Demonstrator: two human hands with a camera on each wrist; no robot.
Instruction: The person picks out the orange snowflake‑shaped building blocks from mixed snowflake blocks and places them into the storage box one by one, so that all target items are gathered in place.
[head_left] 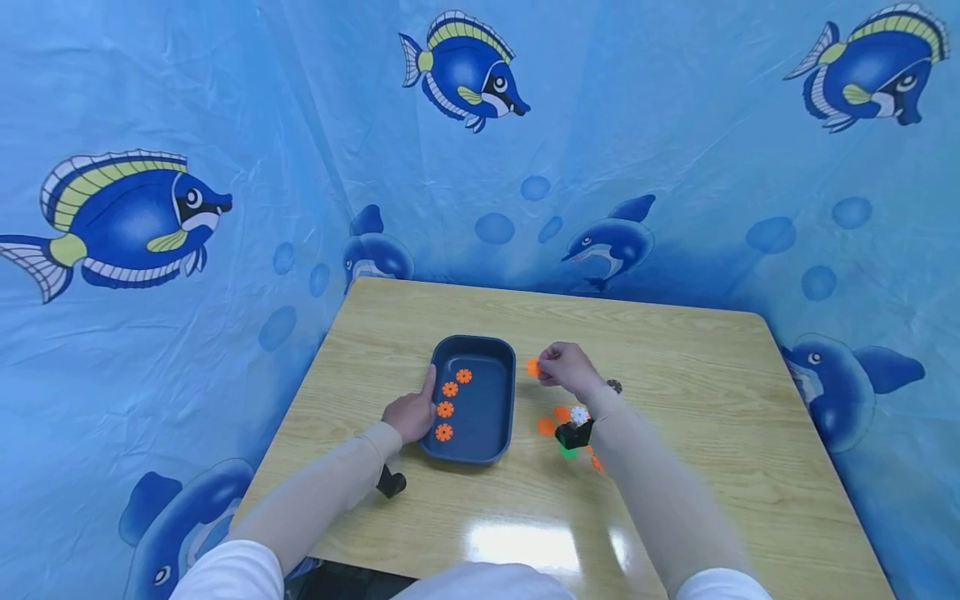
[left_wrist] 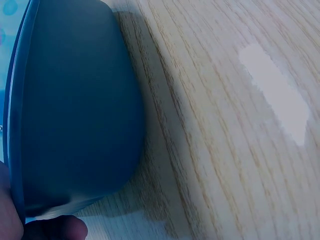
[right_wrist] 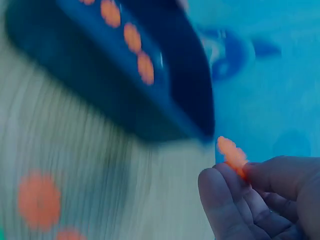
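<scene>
A dark blue-grey rectangular tray [head_left: 487,421] stands on the table. My left hand [head_left: 411,415] grips its left side, the thumb over the rim and a fingertip [left_wrist: 75,227] beneath it in the left wrist view. Inside the tray, several orange notched discs [head_left: 446,409] lie in a curved row towards the left. To the right of the tray, my right hand [head_left: 568,368] pinches another orange notched disc [right_wrist: 233,156] between thumb and fingers. That disc is off the table, apart from the tray's wall.
Below the right hand lie loose orange discs [head_left: 546,427], a white disc [head_left: 579,415] and a green disc [head_left: 567,452], partly hidden by the wrist camera. A brown disc [head_left: 615,386] sits beside the right forearm. The wooden table [head_left: 675,367] meets blue fish-patterned sheeting [head_left: 660,100].
</scene>
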